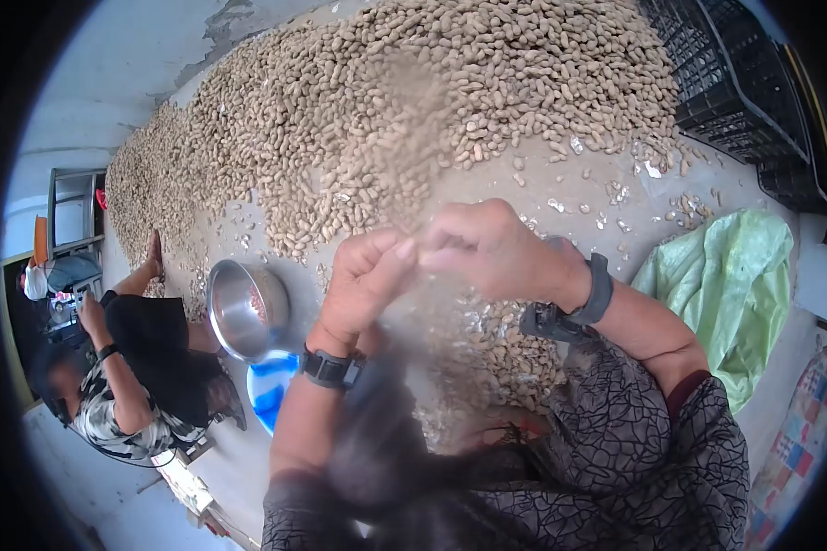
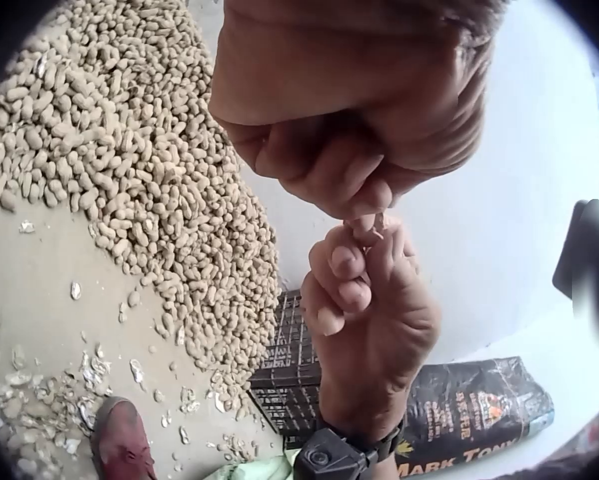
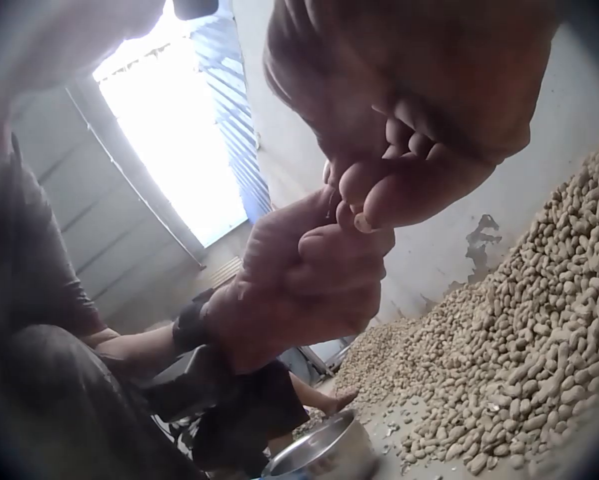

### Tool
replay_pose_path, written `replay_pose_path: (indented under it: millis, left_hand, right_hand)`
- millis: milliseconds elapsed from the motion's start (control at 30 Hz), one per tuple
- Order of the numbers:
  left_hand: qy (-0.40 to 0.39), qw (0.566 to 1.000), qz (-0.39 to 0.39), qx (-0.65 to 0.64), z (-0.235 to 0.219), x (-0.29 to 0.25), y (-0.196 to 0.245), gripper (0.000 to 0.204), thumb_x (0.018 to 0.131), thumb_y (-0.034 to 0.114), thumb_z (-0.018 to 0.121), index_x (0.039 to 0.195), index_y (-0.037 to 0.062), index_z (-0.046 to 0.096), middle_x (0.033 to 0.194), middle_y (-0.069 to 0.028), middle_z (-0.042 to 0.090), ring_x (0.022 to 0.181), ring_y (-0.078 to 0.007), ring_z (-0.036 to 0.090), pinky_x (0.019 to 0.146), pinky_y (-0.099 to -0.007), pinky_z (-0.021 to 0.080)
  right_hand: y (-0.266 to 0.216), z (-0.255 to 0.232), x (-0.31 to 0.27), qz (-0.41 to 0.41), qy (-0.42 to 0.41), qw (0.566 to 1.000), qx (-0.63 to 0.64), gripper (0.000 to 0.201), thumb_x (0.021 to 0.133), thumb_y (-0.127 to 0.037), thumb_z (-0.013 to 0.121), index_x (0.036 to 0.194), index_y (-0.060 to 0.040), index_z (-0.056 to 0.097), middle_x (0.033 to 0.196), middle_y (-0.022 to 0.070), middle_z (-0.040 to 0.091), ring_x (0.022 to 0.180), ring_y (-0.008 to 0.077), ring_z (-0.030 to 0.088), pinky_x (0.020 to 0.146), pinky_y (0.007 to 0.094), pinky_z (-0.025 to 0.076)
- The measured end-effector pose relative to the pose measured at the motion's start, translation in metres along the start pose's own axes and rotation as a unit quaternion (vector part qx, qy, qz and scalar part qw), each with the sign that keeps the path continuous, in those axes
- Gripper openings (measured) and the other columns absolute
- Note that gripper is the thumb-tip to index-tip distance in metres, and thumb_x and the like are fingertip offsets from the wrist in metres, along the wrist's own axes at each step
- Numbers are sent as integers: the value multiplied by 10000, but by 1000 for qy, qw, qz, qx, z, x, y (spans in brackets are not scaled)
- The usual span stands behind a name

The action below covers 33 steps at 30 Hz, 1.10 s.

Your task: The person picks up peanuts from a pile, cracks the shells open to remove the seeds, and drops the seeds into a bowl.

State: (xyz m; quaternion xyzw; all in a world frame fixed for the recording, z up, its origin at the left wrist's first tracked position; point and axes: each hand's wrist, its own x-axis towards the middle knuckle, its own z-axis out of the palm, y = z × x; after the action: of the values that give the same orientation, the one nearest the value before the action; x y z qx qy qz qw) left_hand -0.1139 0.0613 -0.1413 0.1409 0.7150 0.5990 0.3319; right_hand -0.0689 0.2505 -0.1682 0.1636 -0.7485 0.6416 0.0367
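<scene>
My left hand [image 1: 363,280] and right hand [image 1: 496,248] meet fingertip to fingertip in front of me, fingers curled. Between them they pinch a small peanut [image 2: 379,226], mostly hidden by the fingertips; a pale bit of it shows in the left wrist view. Beyond the hands, a big heap of unshelled peanuts [image 1: 358,101] slopes along the wall. Below them on the floor lies a scatter of peanuts and broken shells [image 1: 515,354]. Left of my left hand, a steel bowl [image 1: 225,308] holds some reddish kernels.
A blue and white basin [image 1: 271,390] stands near my left forearm. Another person [image 1: 138,376] sits at the left. Black plastic crates [image 1: 735,83] stand at the back right, with a green sack [image 1: 726,294] nearer me. A red shoe [image 2: 125,440] shows beside the shells.
</scene>
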Motion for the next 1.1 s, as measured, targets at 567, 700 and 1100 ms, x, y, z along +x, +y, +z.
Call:
replay_pose_path:
  millis: [567, 700, 1100]
  left_hand:
    - [-6, 999, 7, -52, -10, 1, 7, 195, 903, 168, 549, 791, 29, 628, 614, 63, 502, 541, -6, 387, 474, -183, 289]
    - [-37, 986, -4, -159, -7, 2, -1, 182, 907, 161, 537, 818, 29, 627, 620, 56, 509, 528, -6, 382, 461, -184, 281]
    - [-63, 967, -62, -239, -13, 7, -10, 236, 915, 213, 498, 806, 31, 603, 625, 30, 502, 489, -34, 364, 454, -179, 271]
  right_hand:
    - [2, 15, 16, -65, 2, 996, -58, 213, 770, -182, 648, 715, -10, 535, 605, 143, 524, 540, 350, 488, 494, 369, 402]
    - [-7, 2, 15, -58, -16, 997, -49, 198, 802, -176, 627, 733, -3, 562, 598, 126, 539, 505, 288, 515, 484, 336, 415]
    - [-1, -10, 13, 208, -93, 924, 308, 258, 910, -197, 509, 903, 36, 620, 673, 68, 597, 517, 86, 540, 464, 202, 448]
